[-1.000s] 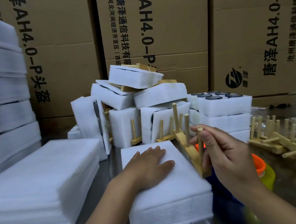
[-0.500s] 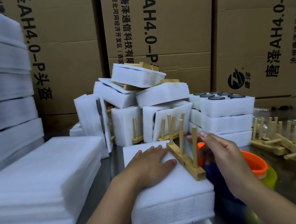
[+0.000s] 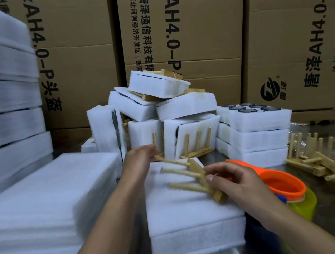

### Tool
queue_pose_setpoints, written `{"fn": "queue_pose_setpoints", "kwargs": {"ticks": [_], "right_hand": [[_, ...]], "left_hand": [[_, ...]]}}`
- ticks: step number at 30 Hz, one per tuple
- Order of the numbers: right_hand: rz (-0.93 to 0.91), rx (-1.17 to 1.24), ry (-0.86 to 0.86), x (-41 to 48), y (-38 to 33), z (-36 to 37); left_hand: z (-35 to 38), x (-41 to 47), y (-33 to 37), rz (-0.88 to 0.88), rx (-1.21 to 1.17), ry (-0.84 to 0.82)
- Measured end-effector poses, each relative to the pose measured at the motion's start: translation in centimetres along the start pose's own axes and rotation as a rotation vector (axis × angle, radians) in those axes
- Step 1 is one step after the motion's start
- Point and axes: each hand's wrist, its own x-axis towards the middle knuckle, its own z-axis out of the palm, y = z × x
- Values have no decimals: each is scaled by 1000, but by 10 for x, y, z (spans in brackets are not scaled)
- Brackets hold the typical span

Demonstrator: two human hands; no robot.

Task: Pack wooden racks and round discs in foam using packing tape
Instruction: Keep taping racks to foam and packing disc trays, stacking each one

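A wooden rack lies tipped on its side on a white foam block in front of me, its pegs pointing left. My right hand pinches the rack's base bar at its near end. My left hand is at the foam block's far left corner, its curled fingers meeting the tip of the farthest peg; blur hides the exact hold. Dark round discs sit in holes in a foam slab at the back right.
A pile of taped foam bundles rises behind the block. Loose wooden racks lie at the right. An orange-lidded tub stands by my right wrist. Foam sheets are stacked at the left, and cardboard boxes wall the back.
The rack went from held upright to standing on the foam, then tipped over with pegs pointing left. My left hand left the foam's top and moved to the far peg.
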Motion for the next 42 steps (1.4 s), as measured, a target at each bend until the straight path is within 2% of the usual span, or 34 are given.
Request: {"fn": "queue_pose_setpoints", "kwargs": {"ticks": [6, 15, 18, 28, 38, 40, 42], "right_hand": [[-24, -76, -20, 0, 4, 1], [-85, -217, -25, -2, 6, 2], [-97, -241, 6, -4, 5, 2], [-143, -317, 119, -5, 11, 5], [-112, -343, 27, 0, 10, -2], [-117, -329, 7, -1, 10, -1], [-106, -262, 5, -2, 7, 1]], "left_hand": [[6, -1, 2, -37, -45, -49], [10, -5, -10, -4, 168, -116], [10, -6, -14, 25, 255, -126], [7, -4, -15, 42, 295, -115], [8, -3, -17, 70, 324, -125], [8, -3, -18, 93, 321, -87], [6, -1, -19, 123, 328, 20]]}}
